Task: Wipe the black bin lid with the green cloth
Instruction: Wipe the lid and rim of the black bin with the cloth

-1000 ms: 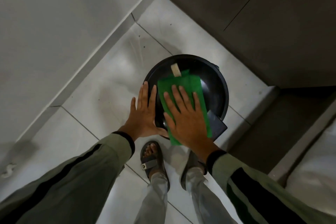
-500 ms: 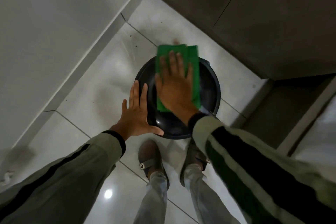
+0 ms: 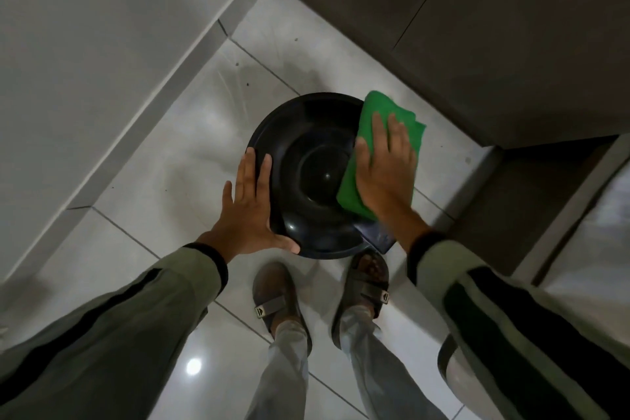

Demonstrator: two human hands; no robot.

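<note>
The round black bin lid (image 3: 306, 147) sits on a bin on the tiled floor in a corner. The folded green cloth (image 3: 381, 106) lies over the lid's right edge. My right hand (image 3: 385, 164) presses flat on the cloth, fingers spread, covering its middle. My left hand (image 3: 247, 208) rests flat against the lid's left rim with fingers apart and the thumb along the near rim. It holds nothing.
A white wall with a skirting board (image 3: 160, 89) runs along the left. Dark cabinet fronts (image 3: 477, 27) close off the back and right. A dark flat pedal (image 3: 378, 237) juts from the bin near my right sandal (image 3: 370, 274). My left sandal (image 3: 272, 293) stands beside it.
My right hand has slid the green cloth from the lid's far edge round to its right side. The left hand has stayed on the left rim.
</note>
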